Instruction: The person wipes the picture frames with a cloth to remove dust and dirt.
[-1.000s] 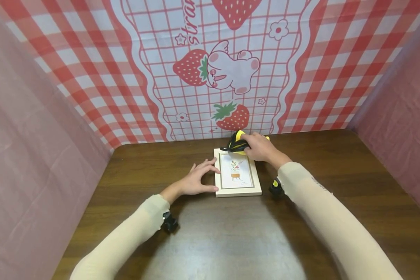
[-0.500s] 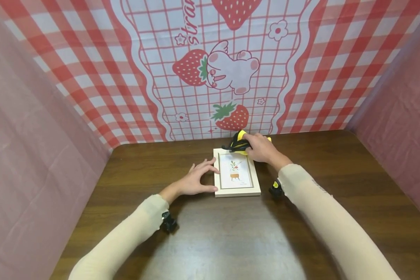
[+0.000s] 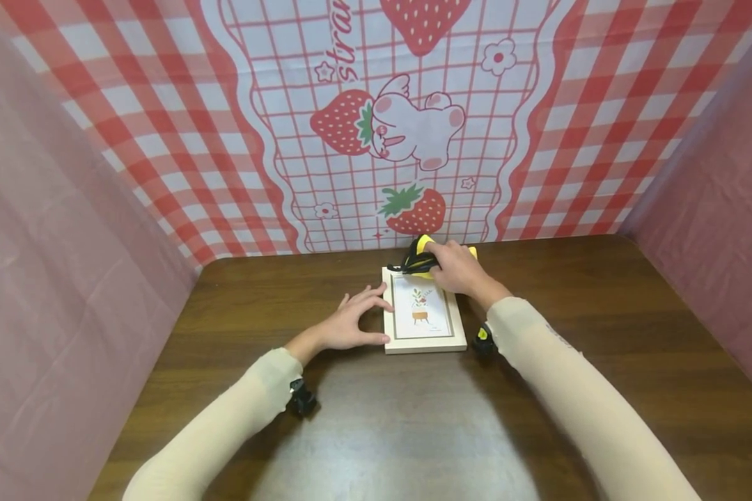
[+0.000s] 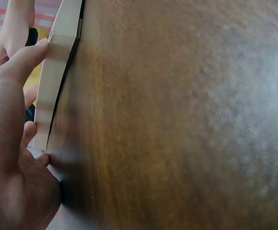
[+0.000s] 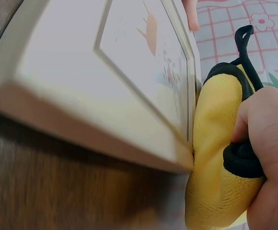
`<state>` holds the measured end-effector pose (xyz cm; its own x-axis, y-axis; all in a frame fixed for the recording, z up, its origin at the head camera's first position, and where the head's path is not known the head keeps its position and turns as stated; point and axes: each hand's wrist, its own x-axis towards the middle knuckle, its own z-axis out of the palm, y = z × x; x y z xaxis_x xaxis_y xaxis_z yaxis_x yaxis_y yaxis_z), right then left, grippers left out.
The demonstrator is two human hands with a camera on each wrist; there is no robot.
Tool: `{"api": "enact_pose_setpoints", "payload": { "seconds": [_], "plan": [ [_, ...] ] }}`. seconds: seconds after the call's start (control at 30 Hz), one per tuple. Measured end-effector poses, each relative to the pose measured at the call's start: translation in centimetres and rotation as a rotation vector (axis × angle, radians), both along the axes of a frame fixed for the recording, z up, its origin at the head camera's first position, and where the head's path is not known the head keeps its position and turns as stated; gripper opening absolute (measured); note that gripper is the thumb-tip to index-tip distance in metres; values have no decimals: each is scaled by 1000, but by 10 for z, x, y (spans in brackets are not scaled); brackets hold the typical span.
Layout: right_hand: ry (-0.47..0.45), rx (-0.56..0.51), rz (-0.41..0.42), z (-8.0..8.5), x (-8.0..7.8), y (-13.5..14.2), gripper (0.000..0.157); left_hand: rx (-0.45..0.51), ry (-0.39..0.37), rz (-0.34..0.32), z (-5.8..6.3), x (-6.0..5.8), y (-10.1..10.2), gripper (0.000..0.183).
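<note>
A cream picture frame [image 3: 426, 344] with a potted-plant print lies flat on the table. My left hand [image 3: 351, 323] rests against its left side, thumb by the near corner and fingers spread along the edge. In the left wrist view, the thumb of my left hand [image 4: 7, 96] touches the frame's side [image 4: 52, 86]. At the frame's far edge, my right hand [image 3: 457, 268] grips a bunched yellow cleaning cloth [image 3: 421, 257] with black trim. The right wrist view has the yellow cloth [image 5: 215, 143] touching the frame [image 5: 81, 100], its black hanging loop sticking out.
The brown wooden table [image 3: 401, 431] ends at a red-and-white strawberry-print curtain [image 3: 263, 160] behind the frame. Pink cloth walls [image 3: 56, 278] stand on both sides. A small black camera [image 3: 302, 398] sits on the left wrist.
My right hand has shifted slightly to the left with the cloth along the frame's far edge. The left hand and the frame have stayed in place.
</note>
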<state>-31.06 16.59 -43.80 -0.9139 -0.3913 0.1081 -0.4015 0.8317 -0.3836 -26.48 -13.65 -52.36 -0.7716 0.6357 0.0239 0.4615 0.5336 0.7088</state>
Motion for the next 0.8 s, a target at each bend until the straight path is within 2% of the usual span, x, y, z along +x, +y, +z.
{"api": "enact_pose_setpoints", "payload": {
  "seconds": [0.33, 0.57, 0.8],
  "plan": [
    [28, 11, 21, -3, 3, -24, 47, -6, 20, -5, -1, -1, 0, 58],
    [39, 27, 43, -3, 4, -42, 43, 15, 10, 3, 9, 6, 1, 57],
    [25, 15, 74, -3, 7, -58, 39, 3, 16, 5, 7, 4, 1, 58]
  ]
}}
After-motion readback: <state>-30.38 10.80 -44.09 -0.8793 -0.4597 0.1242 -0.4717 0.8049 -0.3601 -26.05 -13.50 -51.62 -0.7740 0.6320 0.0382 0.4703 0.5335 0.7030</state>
